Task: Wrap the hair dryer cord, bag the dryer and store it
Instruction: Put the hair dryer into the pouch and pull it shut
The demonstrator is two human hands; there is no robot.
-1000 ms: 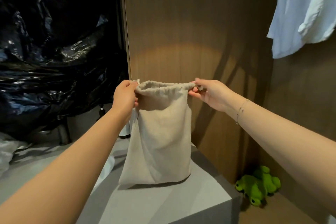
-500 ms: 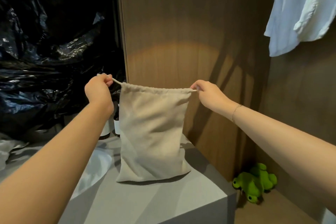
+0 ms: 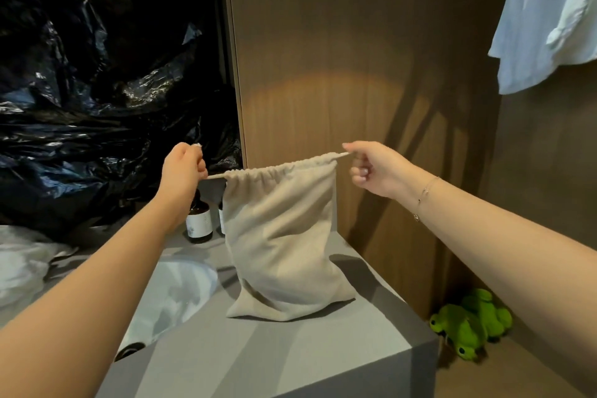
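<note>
The beige cloth drawstring bag (image 3: 284, 242) hangs upright between the hands, its bottom on the grey bench (image 3: 290, 359). The left hand (image 3: 182, 168) and the right hand (image 3: 376, 168) each pinch a cord end; the gathered mouth points up.

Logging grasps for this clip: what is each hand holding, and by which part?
Both hold the beige drawstring bag by its cord ends: left hand grips the cord at the left of the gathered mouth, right hand pinches it at the right.
</note>
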